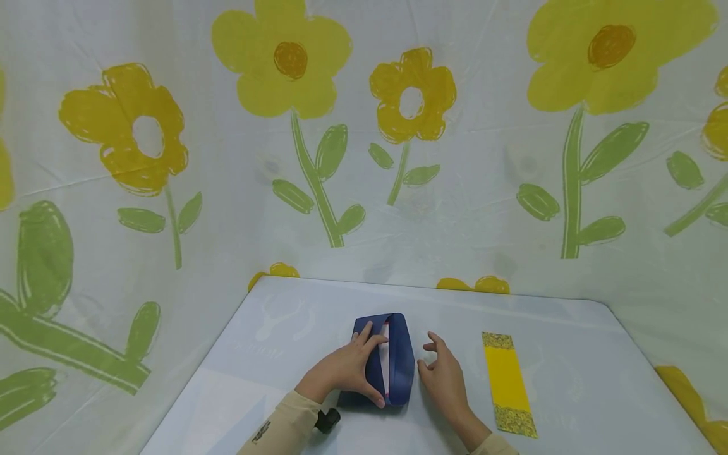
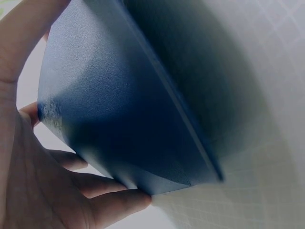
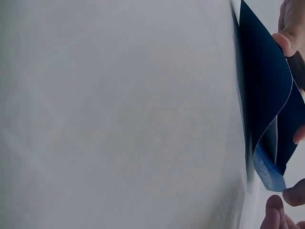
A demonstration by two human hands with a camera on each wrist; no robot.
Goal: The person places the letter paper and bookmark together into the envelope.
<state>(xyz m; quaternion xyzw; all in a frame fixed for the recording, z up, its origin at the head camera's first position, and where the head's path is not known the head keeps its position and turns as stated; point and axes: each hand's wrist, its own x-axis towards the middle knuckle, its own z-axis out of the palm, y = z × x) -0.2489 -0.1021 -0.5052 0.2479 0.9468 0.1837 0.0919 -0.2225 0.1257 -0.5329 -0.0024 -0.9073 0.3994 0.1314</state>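
A dark blue paper envelope (image 1: 402, 363) stands slightly bulged on the table, its mouth gaping toward the right. Inside the opening shows a pale strip with reddish edges (image 1: 385, 360). My left hand (image 1: 348, 366) grips the envelope, thumb at its near end and fingers spread over the far part. In the left wrist view the blue paper (image 2: 109, 95) fills the space between thumb and fingers. To the right of the flap, my right hand (image 1: 445, 379) hovers with loosely bent fingers, holding nothing. The right wrist view has its fingertips (image 3: 295, 193) close to the flap's corner.
A yellow paper strip (image 1: 508, 379) with patterned ends lies right of my right hand. A small black object (image 1: 327, 421) sits by the left cuff. The white table (image 1: 591, 379) meets a flower-printed curtain (image 1: 455, 234) at the back and sides.
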